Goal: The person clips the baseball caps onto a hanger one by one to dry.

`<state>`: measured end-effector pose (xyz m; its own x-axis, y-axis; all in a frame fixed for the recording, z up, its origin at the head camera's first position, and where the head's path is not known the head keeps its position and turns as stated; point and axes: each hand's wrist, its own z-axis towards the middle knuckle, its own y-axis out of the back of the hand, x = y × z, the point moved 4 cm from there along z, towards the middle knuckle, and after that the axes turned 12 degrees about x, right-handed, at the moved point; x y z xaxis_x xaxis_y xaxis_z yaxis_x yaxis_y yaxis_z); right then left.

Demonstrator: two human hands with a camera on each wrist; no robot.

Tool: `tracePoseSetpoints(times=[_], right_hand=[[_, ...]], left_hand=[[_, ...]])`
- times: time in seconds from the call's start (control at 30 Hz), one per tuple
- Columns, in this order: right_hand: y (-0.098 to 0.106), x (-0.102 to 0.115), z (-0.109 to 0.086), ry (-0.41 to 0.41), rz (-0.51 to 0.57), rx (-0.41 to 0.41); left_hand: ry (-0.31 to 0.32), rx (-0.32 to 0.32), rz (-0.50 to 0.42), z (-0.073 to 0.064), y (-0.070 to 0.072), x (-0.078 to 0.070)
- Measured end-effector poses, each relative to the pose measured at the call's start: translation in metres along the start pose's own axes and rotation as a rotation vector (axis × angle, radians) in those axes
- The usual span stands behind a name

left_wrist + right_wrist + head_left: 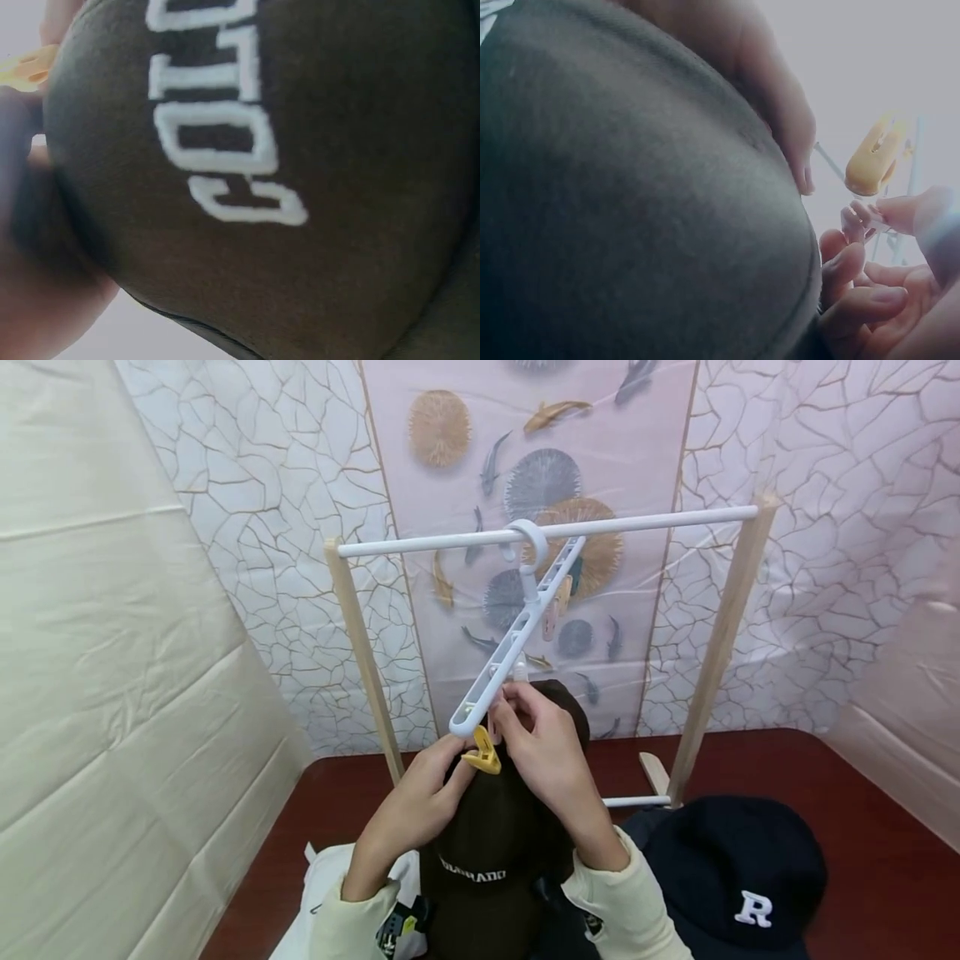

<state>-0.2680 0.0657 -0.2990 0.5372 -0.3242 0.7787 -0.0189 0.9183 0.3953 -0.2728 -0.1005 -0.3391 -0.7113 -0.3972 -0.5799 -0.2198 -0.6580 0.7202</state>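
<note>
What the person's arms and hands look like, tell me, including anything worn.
The left sleeve and right sleeve are pale cream, ending short of the wrists. The left hand and right hand wear no gloves. Black gear with a yellowish patch sits by the left cuff; a dark piece with pale marks shows at the right one.

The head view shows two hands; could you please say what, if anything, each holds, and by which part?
The left hand holds the brown cap by its upper edge; the right hand pinches a pale clip, exactly where is unclear.
</note>
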Motion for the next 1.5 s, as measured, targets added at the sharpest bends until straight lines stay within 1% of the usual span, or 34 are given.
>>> tracePoseSetpoints(times=[0.17, 0.27, 0.4, 0.47, 0.53, 0.63, 0.73, 0.87, 0.97, 1.07, 1.27, 1.4, 1.5], right_hand=[[0.005, -0.004, -0.001, 0.005, -0.015, -0.023], [0.006, -0.005, 0.0, 0.003, -0.014, -0.025], [0.002, -0.005, 0.002, 0.001, 0.006, -0.006], [-0.001, -0.005, 0.004, 0.001, 0.011, -0.002], [-0.003, -0.005, 0.004, 0.004, 0.011, -0.003], [-0.003, -0.005, 0.004, 0.0, -0.004, -0.012], [-0.004, -0.005, 0.004, -0.008, -0.001, -0.01], [-0.005, -0.004, 0.004, -0.014, 0.034, 0.007], [-0.005, -0.004, 0.004, -0.013, 0.045, 0.009], [-0.005, -0.003, 0.004, 0.0, 0.032, 0.003], [-0.005, -0.003, 0.004, -0.004, -0.002, -0.007], [-0.005, -0.003, 0.004, -0.016, -0.021, -0.011], [-0.005, -0.002, 0.004, -0.021, -0.023, -0.008]], left_hand=[[-0.03, -0.006, 0.033, 0.006, -0.003, -0.002], [-0.053, -0.028, 0.057, 0.007, -0.002, -0.002], [-0.044, -0.076, 0.07, 0.002, 0.003, -0.001], [-0.027, -0.087, 0.074, 0.0, 0.005, 0.0], [-0.008, -0.077, 0.075, 0.0, 0.005, 0.001], [0.017, -0.044, 0.076, 0.001, 0.003, 0.002], [0.04, -0.018, 0.048, 0.0, 0.002, 0.003], [0.066, -0.01, 0.01, -0.002, 0.002, 0.004], [0.074, -0.008, 0.002, -0.004, 0.002, 0.003], [0.051, -0.013, 0.002, -0.005, 0.003, 0.003], [-0.042, -0.017, -0.026, -0.006, 0.008, 0.003], [-0.072, -0.007, -0.024, -0.006, 0.01, 0.003], [-0.082, -0.004, -0.031, -0.006, 0.01, 0.003]])
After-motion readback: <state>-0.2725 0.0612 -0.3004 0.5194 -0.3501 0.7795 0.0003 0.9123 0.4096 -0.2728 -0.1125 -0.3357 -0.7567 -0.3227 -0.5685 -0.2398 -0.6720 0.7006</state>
